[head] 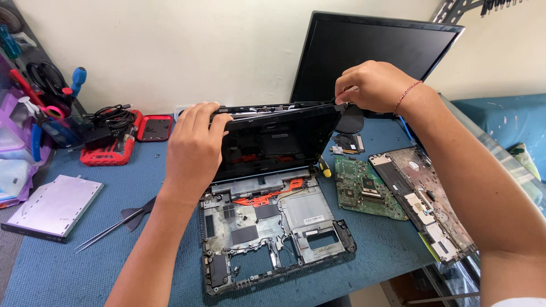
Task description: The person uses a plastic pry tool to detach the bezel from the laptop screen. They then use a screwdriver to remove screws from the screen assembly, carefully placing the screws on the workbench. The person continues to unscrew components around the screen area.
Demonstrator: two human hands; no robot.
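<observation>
**Up close: two hands on the top edge of a stripped laptop's screen**

Seen from above, on a blue-covered table [85,250]. Left hand [193,145] curled over the top left edge of the laptop screen panel [273,142], fingers close together and clamped on the rim, likely to steady it upright. Right hand [372,85] pinching the top right corner, fingertips pressed tight together on the bezel, perhaps prying at the seam; what lies under them hidden by the knuckles. Screen panel standing tilted on its hinges above the gutted laptop base [273,239], emptied of its board. Just right of the base, a green circuit board [364,187], then a keyboard-side cover [424,202] lying face down. Left of the base, metal tweezers [111,230] and a silver optical drive [51,207]. Behind, a dark monitor [375,54] against the wall and a red tool case [111,150].
</observation>
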